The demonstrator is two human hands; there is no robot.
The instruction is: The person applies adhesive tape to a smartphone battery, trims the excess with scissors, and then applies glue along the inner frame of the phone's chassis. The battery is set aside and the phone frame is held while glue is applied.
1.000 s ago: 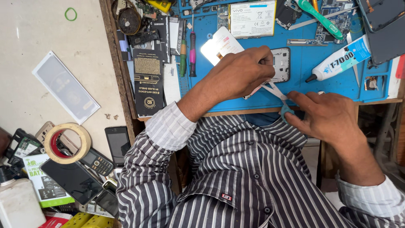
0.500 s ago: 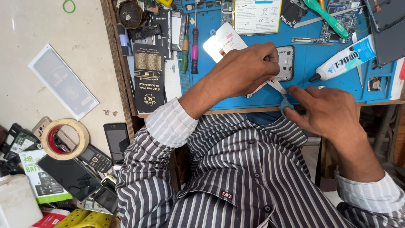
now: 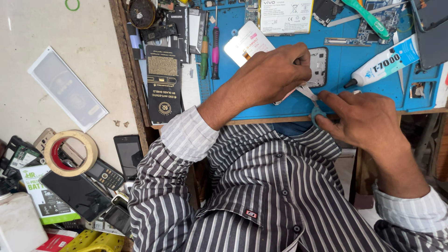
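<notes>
Since the earlier frames both hands sit almost where they were, only the view has slid a little, so the blue work mat (image 3: 289, 100) now fills more of the top. From my remote seat I see the left hand (image 3: 275, 74) curled closed over a white card (image 3: 245, 44) and a thin metal tool (image 3: 308, 93), while the right hand (image 3: 366, 119) pinches a small teal tab (image 3: 317, 113) at the wooden bench edge (image 3: 261, 121), just beside the tool tip. Around them lie a glue tube (image 3: 382, 63), two screwdrivers (image 3: 210, 51) and a black box (image 3: 163, 84) on the mat, and a tape roll (image 3: 70, 151) with old phones (image 3: 105, 175) on the pale floor (image 3: 70, 37).
</notes>
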